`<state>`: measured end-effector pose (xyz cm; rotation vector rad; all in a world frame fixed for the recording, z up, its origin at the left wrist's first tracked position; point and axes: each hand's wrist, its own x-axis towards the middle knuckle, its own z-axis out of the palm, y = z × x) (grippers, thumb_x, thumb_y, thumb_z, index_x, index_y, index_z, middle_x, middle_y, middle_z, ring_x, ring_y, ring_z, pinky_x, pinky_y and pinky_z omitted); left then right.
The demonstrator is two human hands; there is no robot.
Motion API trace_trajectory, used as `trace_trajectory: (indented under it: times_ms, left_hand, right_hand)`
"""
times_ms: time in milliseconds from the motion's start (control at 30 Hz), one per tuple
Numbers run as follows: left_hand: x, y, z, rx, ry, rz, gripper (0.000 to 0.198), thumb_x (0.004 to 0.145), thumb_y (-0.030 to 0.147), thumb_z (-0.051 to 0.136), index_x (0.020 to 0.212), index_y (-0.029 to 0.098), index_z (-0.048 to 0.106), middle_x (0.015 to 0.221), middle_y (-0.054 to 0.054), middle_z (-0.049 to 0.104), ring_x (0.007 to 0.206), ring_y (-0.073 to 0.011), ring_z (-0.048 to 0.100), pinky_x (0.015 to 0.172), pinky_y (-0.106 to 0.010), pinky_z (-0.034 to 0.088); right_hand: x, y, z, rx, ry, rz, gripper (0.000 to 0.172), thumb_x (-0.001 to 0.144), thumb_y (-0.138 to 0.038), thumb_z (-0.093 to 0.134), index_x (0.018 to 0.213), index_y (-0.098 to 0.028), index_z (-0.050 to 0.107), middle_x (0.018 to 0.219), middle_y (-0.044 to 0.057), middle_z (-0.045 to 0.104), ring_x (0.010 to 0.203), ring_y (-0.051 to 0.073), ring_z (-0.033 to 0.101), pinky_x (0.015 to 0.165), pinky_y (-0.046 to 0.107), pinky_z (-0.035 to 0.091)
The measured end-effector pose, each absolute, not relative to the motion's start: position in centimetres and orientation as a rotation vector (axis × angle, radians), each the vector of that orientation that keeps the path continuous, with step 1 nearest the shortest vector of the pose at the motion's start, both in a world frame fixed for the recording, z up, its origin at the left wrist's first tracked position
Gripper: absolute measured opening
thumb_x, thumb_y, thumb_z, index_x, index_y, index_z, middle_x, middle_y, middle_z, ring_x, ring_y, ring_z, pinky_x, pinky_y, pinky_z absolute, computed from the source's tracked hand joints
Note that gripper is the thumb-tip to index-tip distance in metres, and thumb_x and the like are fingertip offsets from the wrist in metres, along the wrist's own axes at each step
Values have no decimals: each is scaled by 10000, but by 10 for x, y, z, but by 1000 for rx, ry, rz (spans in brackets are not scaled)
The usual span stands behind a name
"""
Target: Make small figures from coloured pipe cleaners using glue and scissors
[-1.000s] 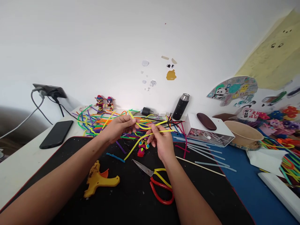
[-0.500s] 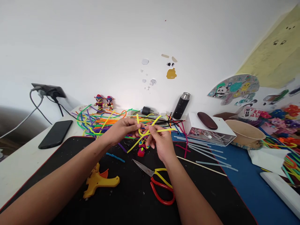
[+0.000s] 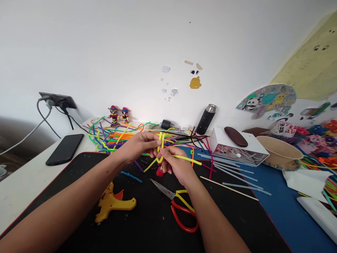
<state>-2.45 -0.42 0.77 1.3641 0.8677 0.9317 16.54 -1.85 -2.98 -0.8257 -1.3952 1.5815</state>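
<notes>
Yellow pipe cleaners (image 3: 188, 160) are bent and crossed between my two hands above the black mat. My left hand (image 3: 142, 144) pinches them from the left, thumb against the fingers. From the right, my right hand (image 3: 177, 163) pinches them with its thumb and fingers. Two strands stand upright between the hands, one end slants down to the left and another reaches out to the right. Below the hands a small pink figure (image 3: 159, 172) is mostly hidden. Scissors (image 3: 168, 193) with red and yellow handles lie nearer me, partly behind my right forearm.
A yellow glue gun (image 3: 116, 204) lies by my left forearm. Behind the hands spreads a heap of coloured pipe cleaners (image 3: 123, 135). Glue sticks (image 3: 237, 172), a wooden stick (image 3: 229, 188), a white box (image 3: 218, 140) and a black flask (image 3: 206, 120) are to the right. A phone (image 3: 65, 149) lies left.
The upright strands have come side by side between my hands. The end on the right has swung lower, and my right hand has moved slightly down. The view has shifted a little.
</notes>
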Motion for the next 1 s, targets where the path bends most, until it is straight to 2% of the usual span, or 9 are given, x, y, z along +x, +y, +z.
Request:
trace_trajectory:
  times_ms: [100,267,400,733,867,1000]
  left_hand:
    - [-26,-5,10,1332,891,959,316,756,421,911,779,150,749,617,-6,706,528,-99,599,533,-201,482]
    - [-30,-5,12,1395,907,866,408,777,520,881,839,134,764,624,-25,703,533,-112,598,532,-215,488]
    - [-32,-5,13,1369,898,820,400,774,493,894,903,134,772,652,-18,710,529,-97,586,525,-197,474]
    - [-34,-3,10,1318,825,821,357,759,418,923,876,132,744,662,-5,712,518,-87,607,474,-160,459]
    - [-32,-4,11,1279,789,863,352,761,406,928,787,126,716,614,-11,695,492,-82,599,460,-151,463]
    - [-29,-3,12,1149,769,1002,375,714,401,963,776,121,720,586,-8,687,466,-83,604,454,-154,500]
  right_hand:
    - [164,-19,-32,-844,-1406,1648,450,844,-621,757,794,-175,720,657,-18,657,424,85,594,374,172,314]
    - [164,-20,-32,-835,-1449,1664,467,861,-635,737,790,-176,697,558,-43,596,416,89,569,382,176,300]
    - [164,-20,-31,-846,-1467,1660,496,855,-664,730,771,-179,672,509,-45,577,401,93,539,385,187,306]
    - [162,-21,-33,-848,-1487,1683,451,888,-624,708,817,-179,691,510,-39,592,406,92,541,380,191,300]
    - [161,-21,-32,-833,-1431,1687,476,862,-650,727,815,-179,684,512,-48,579,391,89,539,367,187,293]
    - [160,-20,-32,-830,-1311,1641,520,819,-699,751,829,-186,665,574,-50,605,394,92,569,351,183,302]
